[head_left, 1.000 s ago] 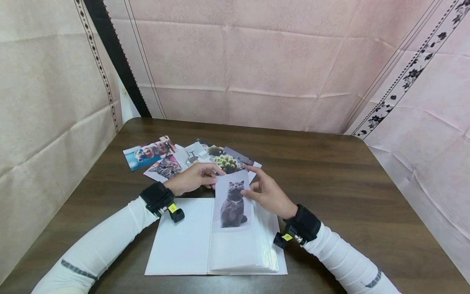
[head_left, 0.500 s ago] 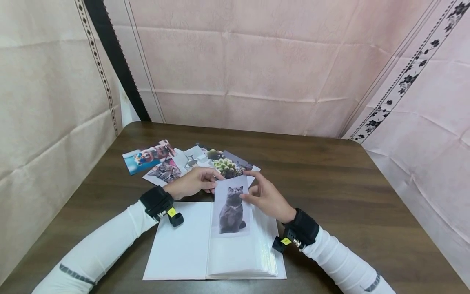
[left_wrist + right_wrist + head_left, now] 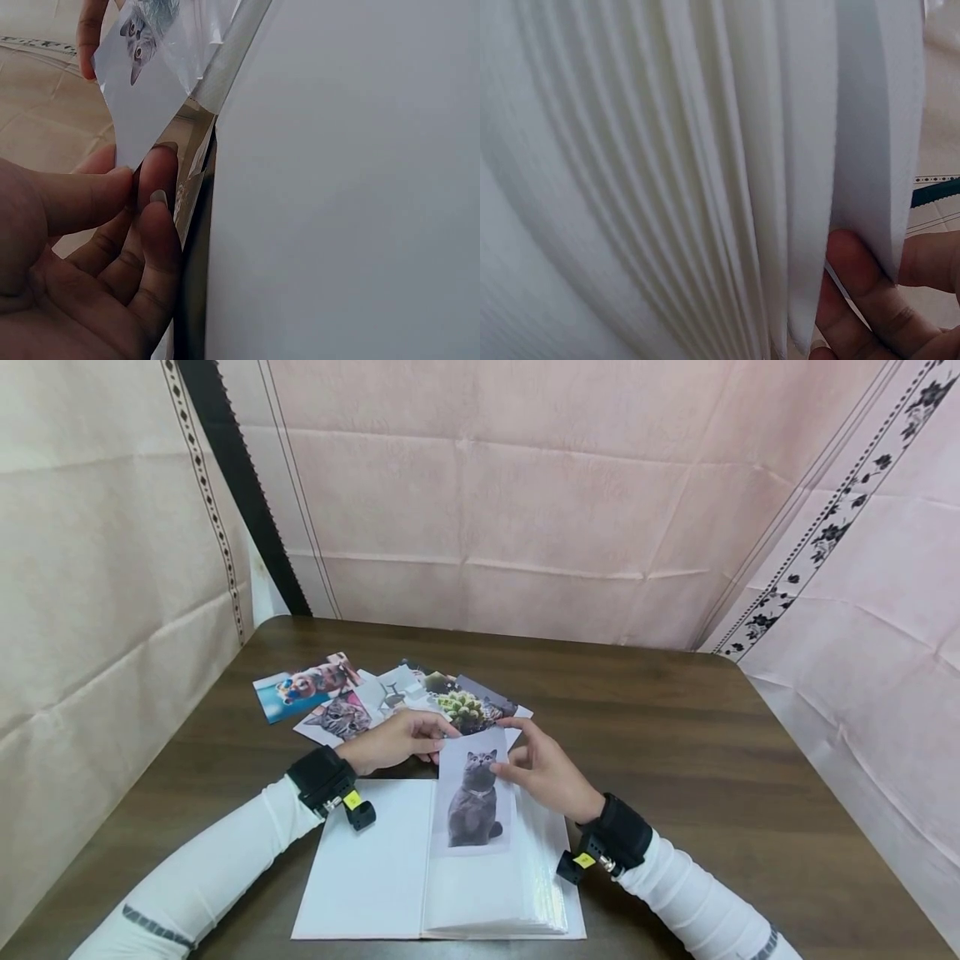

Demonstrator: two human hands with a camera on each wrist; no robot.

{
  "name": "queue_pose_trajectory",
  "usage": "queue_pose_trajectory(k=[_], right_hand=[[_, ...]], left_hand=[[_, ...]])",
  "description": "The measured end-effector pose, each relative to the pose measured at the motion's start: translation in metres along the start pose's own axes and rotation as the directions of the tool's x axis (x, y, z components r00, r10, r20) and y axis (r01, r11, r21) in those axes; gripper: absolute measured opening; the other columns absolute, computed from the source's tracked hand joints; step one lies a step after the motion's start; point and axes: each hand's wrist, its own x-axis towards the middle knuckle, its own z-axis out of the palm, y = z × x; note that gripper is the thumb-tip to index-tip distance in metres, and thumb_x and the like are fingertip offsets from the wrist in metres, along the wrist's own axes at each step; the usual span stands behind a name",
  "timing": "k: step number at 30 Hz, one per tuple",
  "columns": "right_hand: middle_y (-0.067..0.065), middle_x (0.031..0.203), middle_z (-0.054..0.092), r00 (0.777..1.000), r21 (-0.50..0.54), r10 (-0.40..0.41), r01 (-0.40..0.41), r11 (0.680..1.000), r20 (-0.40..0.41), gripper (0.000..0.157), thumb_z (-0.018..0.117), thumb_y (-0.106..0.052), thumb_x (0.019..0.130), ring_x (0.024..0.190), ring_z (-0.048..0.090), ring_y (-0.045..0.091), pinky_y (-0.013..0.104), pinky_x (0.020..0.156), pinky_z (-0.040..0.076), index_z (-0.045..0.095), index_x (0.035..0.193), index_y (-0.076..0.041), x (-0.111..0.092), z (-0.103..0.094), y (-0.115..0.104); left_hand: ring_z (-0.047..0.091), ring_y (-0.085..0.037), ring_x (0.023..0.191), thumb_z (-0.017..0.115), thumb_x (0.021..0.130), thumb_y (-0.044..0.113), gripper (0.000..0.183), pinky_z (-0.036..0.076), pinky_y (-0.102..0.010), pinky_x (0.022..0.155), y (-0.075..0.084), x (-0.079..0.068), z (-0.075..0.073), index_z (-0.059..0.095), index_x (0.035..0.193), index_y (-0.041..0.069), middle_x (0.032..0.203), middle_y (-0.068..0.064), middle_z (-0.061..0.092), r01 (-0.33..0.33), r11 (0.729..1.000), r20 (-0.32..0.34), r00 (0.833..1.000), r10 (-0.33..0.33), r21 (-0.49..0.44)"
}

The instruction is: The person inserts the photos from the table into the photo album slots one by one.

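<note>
A photo of a grey cat (image 3: 472,814) lies over the right page of an open white photo album (image 3: 356,868). Its lower part is inside the page's clear plastic sleeve (image 3: 476,893); the top sticks out past the page's far edge. My left hand (image 3: 397,742) pinches the photo's far left corner between thumb and fingers, as the left wrist view shows on the white photo corner (image 3: 139,120). With thumb and fingers, my right hand (image 3: 547,774) holds the photo's right side at the sleeve. In the right wrist view, its fingertips (image 3: 855,259) grip beside the fanned pages (image 3: 705,187).
Several loose photos lie beyond the album: a blue one (image 3: 303,687), a striped cat (image 3: 341,717) and a cactus (image 3: 461,710). The brown wooden table (image 3: 675,752) extends to both sides. Pale patterned cloth (image 3: 480,518) hangs behind it.
The head view has tilted up a little, so everything sits lower in it. The photo's lower edge is slightly farther down the album page. Both hands keep their hold.
</note>
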Motion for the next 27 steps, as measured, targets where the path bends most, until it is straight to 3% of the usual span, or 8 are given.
queue_pose_trajectory(k=[12,17,22,27], right_hand=[[0.010,0.077,0.066,1.000,0.003,-0.016,0.016,1.000,-0.001,0.060,0.068,-0.018,0.087,0.068,0.057,0.023,0.022,0.053,0.036,0.037,0.138,-0.008,0.0022,-0.0004,0.0018],[0.011,0.075,0.064,1.000,0.019,-0.018,0.018,1.000,0.005,0.058,0.068,-0.015,0.088,0.061,0.051,0.028,0.022,0.052,0.035,0.038,0.136,-0.007,0.0023,-0.0010,0.0012],[0.010,0.074,0.062,1.000,0.033,0.002,-0.003,0.999,0.016,0.053,0.067,-0.011,0.088,0.056,0.043,0.020,0.023,0.050,0.033,0.040,0.133,-0.006,0.0017,-0.0008,0.0015],[0.009,0.074,0.062,1.000,0.035,0.011,-0.012,0.999,0.022,0.048,0.067,-0.012,0.088,0.053,0.040,0.018,0.023,0.050,0.031,0.043,0.129,-0.006,0.0015,0.0000,0.0023]], left_hand=[[0.058,-0.026,0.084,0.054,0.097,0.015,0.026,0.049,-0.034,0.079,0.0011,0.0018,-0.0006,0.065,0.120,0.015,0.091,-0.009,0.064,0.016,1.000,0.018,1.000,-0.016,0.010],[0.058,-0.026,0.087,0.052,0.098,0.015,0.024,0.048,-0.036,0.080,0.0034,0.0010,-0.0004,0.065,0.118,0.014,0.097,-0.009,0.064,0.009,1.000,0.037,0.999,-0.009,0.004],[0.059,-0.026,0.089,0.052,0.098,0.015,0.021,0.049,-0.036,0.079,0.0035,0.0003,0.0012,0.066,0.114,0.010,0.105,-0.008,0.064,-0.021,1.000,0.071,0.997,0.020,0.007],[0.057,-0.025,0.088,0.054,0.097,0.016,0.019,0.049,-0.035,0.077,0.0044,-0.0008,0.0029,0.066,0.111,0.010,0.101,-0.009,0.062,-0.039,0.999,0.090,0.995,0.036,0.024]])
